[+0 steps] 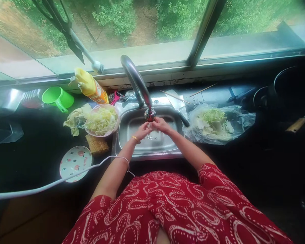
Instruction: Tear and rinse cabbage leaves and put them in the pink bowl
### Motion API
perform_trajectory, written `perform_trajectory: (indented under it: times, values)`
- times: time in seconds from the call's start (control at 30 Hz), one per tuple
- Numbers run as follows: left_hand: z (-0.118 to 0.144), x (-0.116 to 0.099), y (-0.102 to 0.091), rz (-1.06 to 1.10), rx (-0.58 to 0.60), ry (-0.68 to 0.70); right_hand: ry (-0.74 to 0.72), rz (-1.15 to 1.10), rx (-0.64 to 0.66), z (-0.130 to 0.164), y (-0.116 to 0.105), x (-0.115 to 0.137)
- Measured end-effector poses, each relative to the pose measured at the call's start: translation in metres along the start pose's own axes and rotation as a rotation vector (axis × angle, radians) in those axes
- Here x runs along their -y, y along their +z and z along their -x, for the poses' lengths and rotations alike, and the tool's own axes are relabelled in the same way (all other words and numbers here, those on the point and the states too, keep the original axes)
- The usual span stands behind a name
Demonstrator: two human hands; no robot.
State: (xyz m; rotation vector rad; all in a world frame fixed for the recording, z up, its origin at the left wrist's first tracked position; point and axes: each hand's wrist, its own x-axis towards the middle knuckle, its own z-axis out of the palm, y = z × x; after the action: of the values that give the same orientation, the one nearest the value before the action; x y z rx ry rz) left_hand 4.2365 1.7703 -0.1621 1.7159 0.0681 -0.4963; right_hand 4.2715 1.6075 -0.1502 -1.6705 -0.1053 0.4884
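Both hands meet right under the outlet of the curved metal faucet (138, 76), over the steel sink (124, 144). My left hand (142, 130), with a gold bracelet at the wrist, has its fingers drawn together close to the outlet. Opposite it, my right hand (162, 125) is closed too, its fingertips near those of the left. Something pale or wet shows between them, too small to make out. Left of the sink stands a pink bowl (118, 123) of shredded cabbage (101, 120). A clear plastic bag (240, 118) with cabbage pieces (213, 120) lies on the right.
A knife (183, 118) lies at the sink's back right edge. Leftward are a yellow bottle (93, 88), a green mug (58, 99), a brown sponge (97, 144) and a patterned plate (76, 162). A white cable (45, 187) crosses by my left arm. Scissors (62, 27) hang by the window.
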Motion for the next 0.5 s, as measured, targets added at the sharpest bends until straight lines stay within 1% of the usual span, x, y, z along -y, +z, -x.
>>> perform_trajectory:
  times: [0.07, 0.13, 0.17, 0.23, 0.3, 0.33, 0.43, 0.5]
  values:
    - [-0.003, -0.011, 0.006, 0.037, -0.005, 0.003, 0.006, -0.015, 0.034, -0.007, 0.003, 0.003]
    - [-0.005, -0.018, 0.01, -0.014, -0.086, 0.018, -0.021, -0.022, 0.106, -0.009, 0.002, 0.005]
    - [-0.005, -0.02, 0.012, -0.06, -0.124, 0.021, -0.042, -0.024, 0.117, -0.009, 0.0, 0.006]
    - [-0.006, -0.024, 0.015, -0.166, -0.162, 0.015, -0.077, -0.038, 0.086, -0.006, -0.006, 0.006]
    - [-0.005, -0.027, 0.019, -0.243, -0.155, 0.017, -0.092, -0.053, 0.063, 0.0, -0.013, 0.005]
    - [-0.005, -0.029, 0.022, -0.252, -0.146, 0.029, -0.093, -0.064, 0.082, 0.003, -0.018, 0.005]
    - [-0.004, -0.035, 0.027, -0.161, -0.135, 0.064, -0.083, -0.042, 0.192, 0.012, -0.032, 0.003]
    - [-0.004, -0.038, 0.028, -0.06, -0.154, 0.043, -0.069, 0.042, 0.227, 0.016, -0.043, 0.001]
